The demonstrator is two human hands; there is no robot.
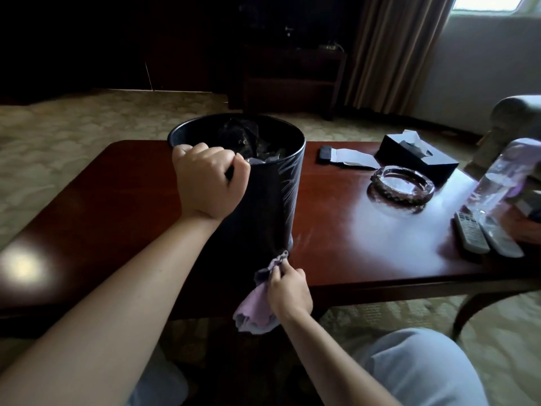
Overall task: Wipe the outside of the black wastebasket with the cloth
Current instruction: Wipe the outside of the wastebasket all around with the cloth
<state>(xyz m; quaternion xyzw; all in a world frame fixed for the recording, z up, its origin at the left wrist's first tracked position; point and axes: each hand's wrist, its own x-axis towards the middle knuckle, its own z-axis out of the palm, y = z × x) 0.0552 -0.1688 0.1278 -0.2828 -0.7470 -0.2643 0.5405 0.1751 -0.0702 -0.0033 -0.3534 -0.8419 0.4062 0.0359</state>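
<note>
The black wastebasket (268,197) stands upright on the dark red wooden table (351,247), with dark crumpled contents inside. My left hand (209,183) grips its near rim, fingers curled over the edge. My right hand (288,291) holds a lilac cloth (257,309) bunched in its fingers and presses the cloth's top against the basket's lower right side, close to the base. The rest of the cloth hangs down past the table's front edge. Faint streaks show on the basket's right wall.
On the table to the right lie a glass ashtray (401,186), a black tissue box (417,158), a dark remote on paper (325,154), two light remotes (486,235) and a clear bottle (497,183). An armchair (512,124) stands far right. My knees sit below the table edge.
</note>
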